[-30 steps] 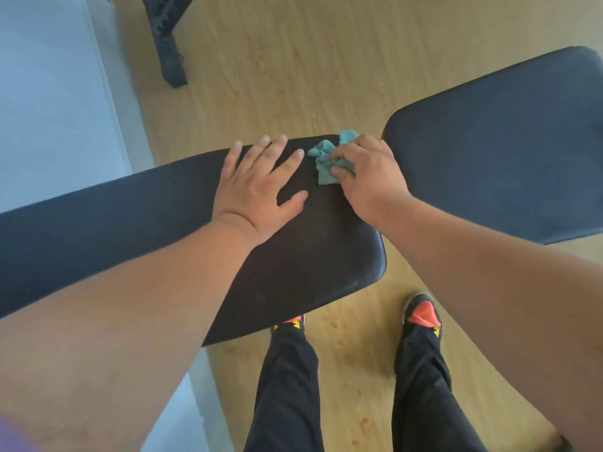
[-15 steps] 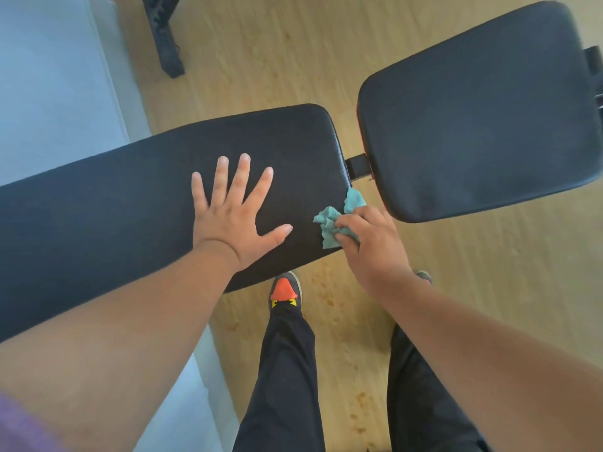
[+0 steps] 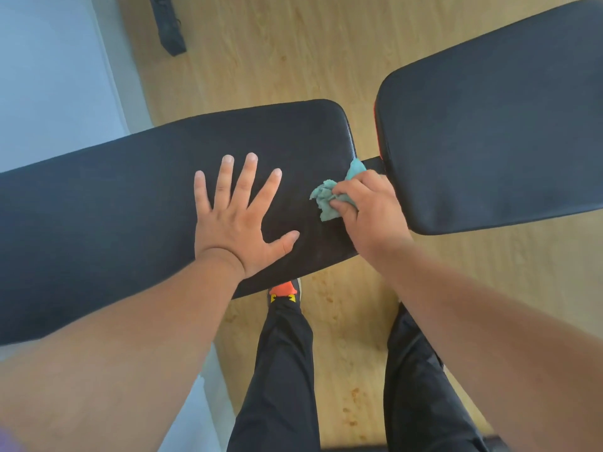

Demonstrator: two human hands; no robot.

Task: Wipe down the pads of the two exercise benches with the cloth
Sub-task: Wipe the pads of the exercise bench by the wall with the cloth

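Note:
A long black bench pad point(image 3: 114, 207) runs from the left edge to the middle of the view. A second black pad point(image 3: 489, 135) lies to its right, across a narrow gap. My left hand point(image 3: 238, 220) rests flat on the long pad with its fingers spread. My right hand point(image 3: 368, 210) grips a crumpled teal cloth point(image 3: 329, 199) and holds it against the right end of the long pad, beside the gap.
The benches stand on a light wooden floor point(image 3: 293, 53). A pale wall point(image 3: 49, 76) runs along the left. A black frame foot point(image 3: 168, 24) lies on the floor at the top. My legs in black trousers and an orange-toed shoe point(image 3: 284, 290) are below the pad.
My right hand with the cloth swept from the far corner of the long pad's right end toward its near edge, then back onto the end. My left hand spread flat and stayed put.

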